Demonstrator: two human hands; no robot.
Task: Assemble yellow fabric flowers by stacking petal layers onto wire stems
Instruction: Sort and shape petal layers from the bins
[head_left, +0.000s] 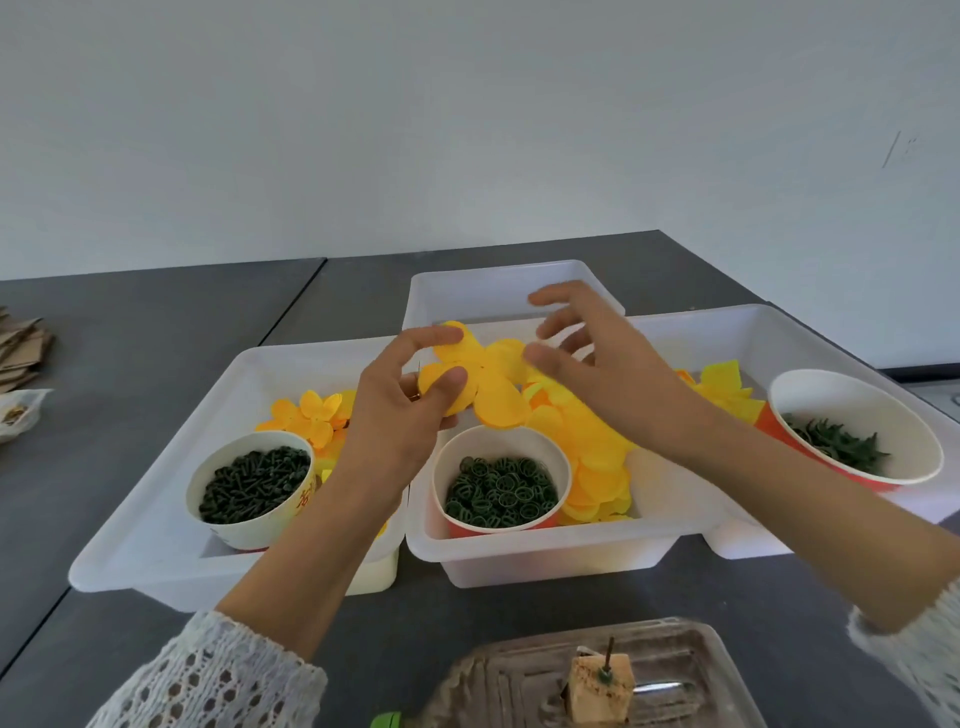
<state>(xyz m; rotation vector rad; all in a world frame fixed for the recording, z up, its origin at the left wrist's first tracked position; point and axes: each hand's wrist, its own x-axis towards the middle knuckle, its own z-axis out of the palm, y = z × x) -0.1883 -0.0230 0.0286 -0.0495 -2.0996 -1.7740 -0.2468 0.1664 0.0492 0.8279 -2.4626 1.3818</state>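
Petal layer (480, 379) yellow, 5 rounded lobes, flat, face-up, held above trays | pinched at left lobe by left hand (400, 410), thumb+fingers clamped | right hand (597, 358) just right of layer, fingers spread, nothing held, nearer free lobes | thin wire (418, 368) glimpsed by left fingers, axis approx upright.

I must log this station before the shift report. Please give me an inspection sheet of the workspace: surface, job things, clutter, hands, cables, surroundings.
Surface: dark grey table, seam visible.
Job things: large yellow fabric petal layer held up; white plastic trays with loose yellow petals; three paper cups of dark green parts.
Clutter: brown cardboard pieces; clear plastic lid; tan foam block with a pin.
Hands: left hand pinches the petal layer; right hand open beside it.
Cables: nothing seen.
Surroundings: plain white wall.
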